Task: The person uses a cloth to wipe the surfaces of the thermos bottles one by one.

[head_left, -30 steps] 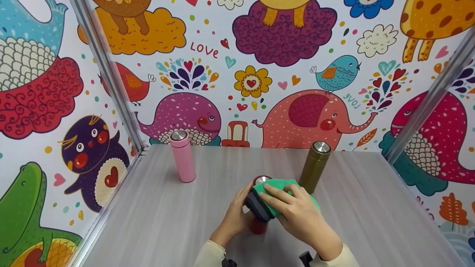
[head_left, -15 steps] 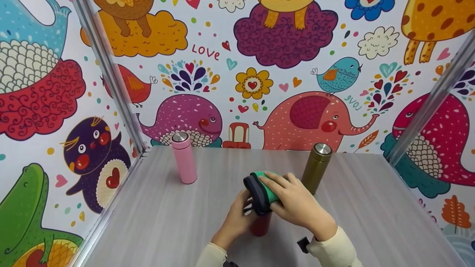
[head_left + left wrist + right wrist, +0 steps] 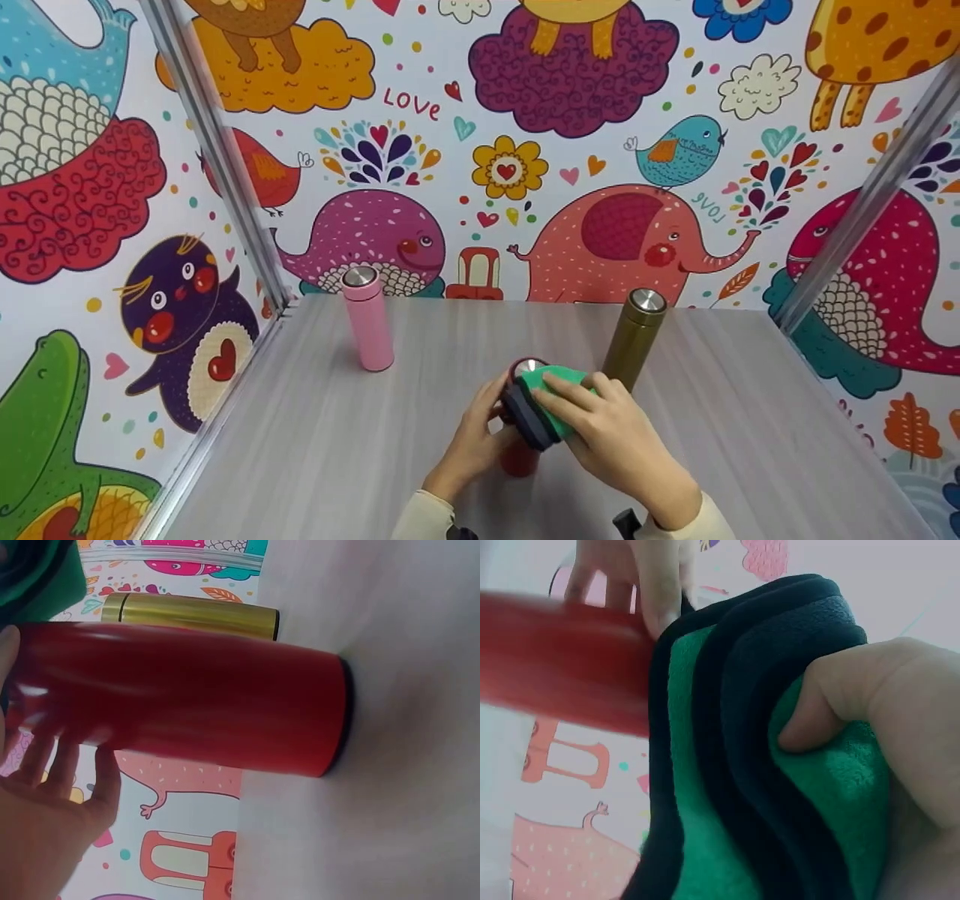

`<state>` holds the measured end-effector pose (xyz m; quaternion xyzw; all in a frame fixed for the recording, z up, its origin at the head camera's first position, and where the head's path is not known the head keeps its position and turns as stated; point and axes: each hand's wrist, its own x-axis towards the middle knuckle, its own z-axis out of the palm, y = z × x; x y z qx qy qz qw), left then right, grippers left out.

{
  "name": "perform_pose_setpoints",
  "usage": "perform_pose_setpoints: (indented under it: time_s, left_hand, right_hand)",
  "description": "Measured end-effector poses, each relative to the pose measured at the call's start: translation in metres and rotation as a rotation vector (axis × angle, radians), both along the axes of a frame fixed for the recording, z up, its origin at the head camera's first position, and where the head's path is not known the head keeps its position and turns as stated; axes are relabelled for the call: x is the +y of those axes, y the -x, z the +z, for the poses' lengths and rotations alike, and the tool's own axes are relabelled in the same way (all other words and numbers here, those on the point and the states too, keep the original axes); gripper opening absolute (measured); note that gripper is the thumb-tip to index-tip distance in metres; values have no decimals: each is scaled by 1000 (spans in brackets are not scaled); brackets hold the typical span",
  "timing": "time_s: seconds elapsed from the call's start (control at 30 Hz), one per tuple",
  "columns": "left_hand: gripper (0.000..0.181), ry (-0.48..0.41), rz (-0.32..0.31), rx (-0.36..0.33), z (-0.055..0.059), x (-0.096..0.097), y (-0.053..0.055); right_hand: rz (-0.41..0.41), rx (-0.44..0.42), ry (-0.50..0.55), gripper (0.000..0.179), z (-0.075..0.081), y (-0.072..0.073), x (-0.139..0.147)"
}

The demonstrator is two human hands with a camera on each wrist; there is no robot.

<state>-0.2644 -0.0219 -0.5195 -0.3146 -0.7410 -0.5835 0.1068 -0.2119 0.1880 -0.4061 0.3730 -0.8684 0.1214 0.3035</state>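
A red thermos flask (image 3: 519, 460) stands near the front of the table, largely covered by hands and cloth in the head view. My left hand (image 3: 471, 439) grips its upper part, fingers on one side and thumb on the other in the left wrist view. Folded in my right hand (image 3: 615, 431) is a green cloth (image 3: 564, 382) with dark edging, lying against the top of the flask. The right thumb presses into the cloth (image 3: 720, 735) in the right wrist view. Part of the flask's shiny lid (image 3: 529, 365) shows beyond the cloth.
A pink thermos flask (image 3: 370, 330) stands at the back left. Behind my right hand, an olive-gold thermos flask (image 3: 636, 337) stands upright. Walls with cartoon animals and metal posts (image 3: 217, 142) border the grey table (image 3: 315, 450).
The cloth moved left and up across the flask's top, covering the lid, then came back right and down, so the lid shows again. The left hand keeps its grip.
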Motion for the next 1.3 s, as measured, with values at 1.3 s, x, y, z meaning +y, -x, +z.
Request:
perform_pose_setpoints:
  time_s: [1.3]
  left_hand:
    - [75, 44, 56, -107, 13, 2, -11]
  right_hand:
    - [81, 22, 287, 76, -35, 1, 22]
